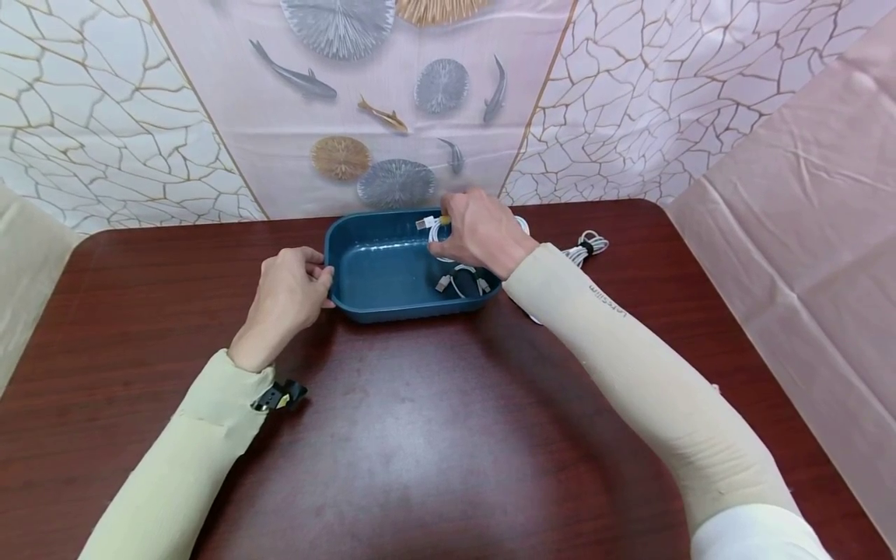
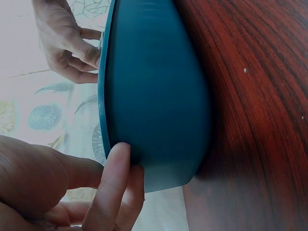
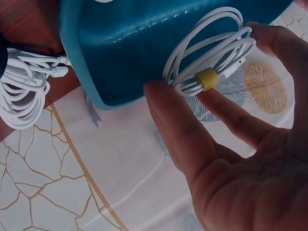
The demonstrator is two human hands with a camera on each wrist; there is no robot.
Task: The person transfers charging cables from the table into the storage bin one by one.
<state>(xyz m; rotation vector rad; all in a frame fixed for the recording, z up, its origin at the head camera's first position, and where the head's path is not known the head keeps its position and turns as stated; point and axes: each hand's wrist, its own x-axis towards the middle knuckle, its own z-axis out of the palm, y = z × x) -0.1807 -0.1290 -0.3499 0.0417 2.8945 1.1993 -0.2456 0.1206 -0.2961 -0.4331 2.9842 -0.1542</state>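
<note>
The bin [image 1: 378, 281] lies lengthwise between the left hand [image 1: 287, 289], pinching its left end, and the right hand [image 1: 483, 231], pinching a cable [image 3: 190, 87] over its right end.

Possibly a home room, judging by the wood-grain table [image 1: 392, 435] and fish-print drapes [image 1: 392, 82].

The teal-blue, round-cornered rectangular plastic tray [image 1: 378, 281] is smooth, with glossy streaks along its inside and a softer, satin outer wall. The coiled white plastic-coated cable [image 3: 188, 86] looks smooth, its narrow yellow band [image 3: 207, 79] matt. The dark red-brown wood-grained table [image 1: 406, 443] is polished enough to carry a broad pale glare. Gold-veined white patterned cloth [image 1: 602, 109] hangs softly creased with a faint sheen, while the cream tube-shaped fabric sleeve [image 1: 630, 365] is matt.
</note>
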